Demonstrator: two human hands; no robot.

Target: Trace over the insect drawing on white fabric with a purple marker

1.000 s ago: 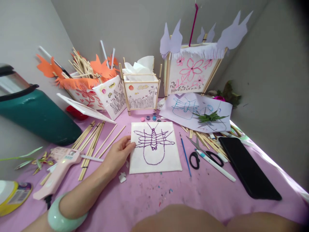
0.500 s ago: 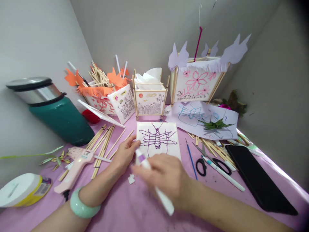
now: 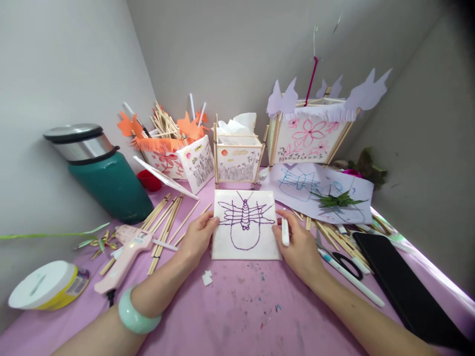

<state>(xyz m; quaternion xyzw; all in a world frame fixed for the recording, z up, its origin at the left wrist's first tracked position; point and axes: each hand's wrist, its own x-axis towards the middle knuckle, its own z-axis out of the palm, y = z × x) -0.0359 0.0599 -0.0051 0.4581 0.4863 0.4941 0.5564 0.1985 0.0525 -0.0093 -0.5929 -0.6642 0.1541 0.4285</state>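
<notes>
A white square panel (image 3: 230, 242) bears a purple line drawing of a winged insect, with a curved line below it. At its left edge, my left hand (image 3: 198, 235) grips it, thumb on the face and fingers behind. My right hand (image 3: 299, 244) holds a white marker (image 3: 285, 232) and has its thumb against the panel's right edge. The marker points up, away from the drawing. A small white paper scrap (image 3: 207, 278) lies below the panel. Black-handled scissors (image 3: 348, 265) and a white pen (image 3: 351, 277) lie right of my right hand, partly hidden by it.
A pink glue gun (image 3: 124, 257), bamboo sticks (image 3: 163, 230), a teal bottle (image 3: 111, 183) and a yellow tub (image 3: 48, 285) stand or lie at left. Decorated boxes (image 3: 238, 160) line the back. At right are a black phone (image 3: 404, 291) and a sketch sheet (image 3: 297, 185).
My right hand has moved right, from in front of the panel to its right edge, still with the marker. The whole curved line now shows. The view has shifted slightly.
</notes>
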